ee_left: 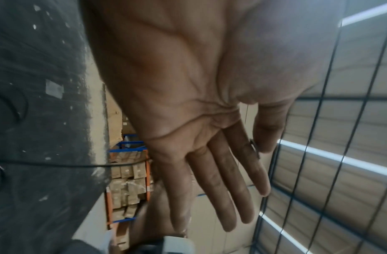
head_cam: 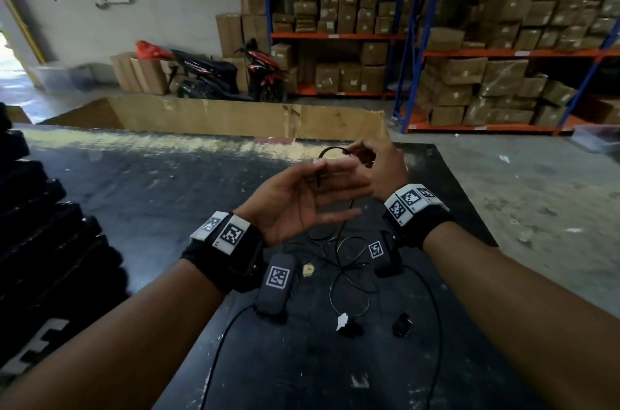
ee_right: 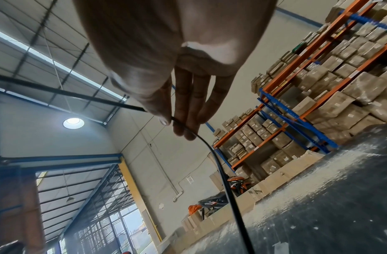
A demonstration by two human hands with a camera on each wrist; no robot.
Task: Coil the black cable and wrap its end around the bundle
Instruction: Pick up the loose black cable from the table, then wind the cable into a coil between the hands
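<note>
The thin black cable [head_cam: 327,149] arcs between my two hands above the black table [head_cam: 151,208]. My right hand [head_cam: 352,152] pinches it between thumb and fingertips, seen close in the right wrist view [ee_right: 172,120], where the cable [ee_right: 221,168] runs down toward the table. My left hand [head_cam: 335,178] is held palm up with straight fingers, its thumb pressing the cable against the index finger. In the left wrist view a small grey piece [ee_left: 254,148] sits under that thumb. The rest of the cable lies in loose loops [head_cam: 339,262] on the table below my wrists.
Two small black pieces [head_cam: 349,325] [head_cam: 401,325], one with a white tag, lie near the loops. A stack of black items [head_cam: 40,225] stands at the table's left. An open cardboard box [head_cam: 235,114] sits behind the table, shelving racks [head_cam: 469,57] beyond.
</note>
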